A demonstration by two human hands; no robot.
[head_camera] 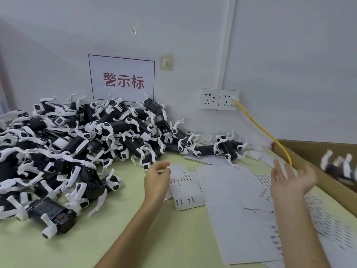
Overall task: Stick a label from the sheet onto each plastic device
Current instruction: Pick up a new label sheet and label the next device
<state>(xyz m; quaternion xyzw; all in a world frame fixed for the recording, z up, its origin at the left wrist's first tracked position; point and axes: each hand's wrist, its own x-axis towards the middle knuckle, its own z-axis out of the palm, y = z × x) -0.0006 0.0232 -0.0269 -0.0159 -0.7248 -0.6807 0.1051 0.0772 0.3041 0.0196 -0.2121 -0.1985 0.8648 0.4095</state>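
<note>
A big heap of black-and-white plastic devices (77, 144) covers the left of the green table (135, 238) up to the wall. One more device (340, 169), blurred, lies in the cardboard box at the right. A label sheet (185, 188) with few labels left lies in the middle. My left hand (157, 176) hovers at its left edge, fingers loosely curled, holding nothing. My right hand (291, 180) is raised near the box rim with fingers spread and empty.
More label sheets and blank backing papers (241, 209) overlap across the right of the table. A cardboard box (309, 157) stands at the right edge. A yellow cable (260, 128) runs from a wall socket (228, 100) toward the box. A sign (122, 79) hangs on the wall.
</note>
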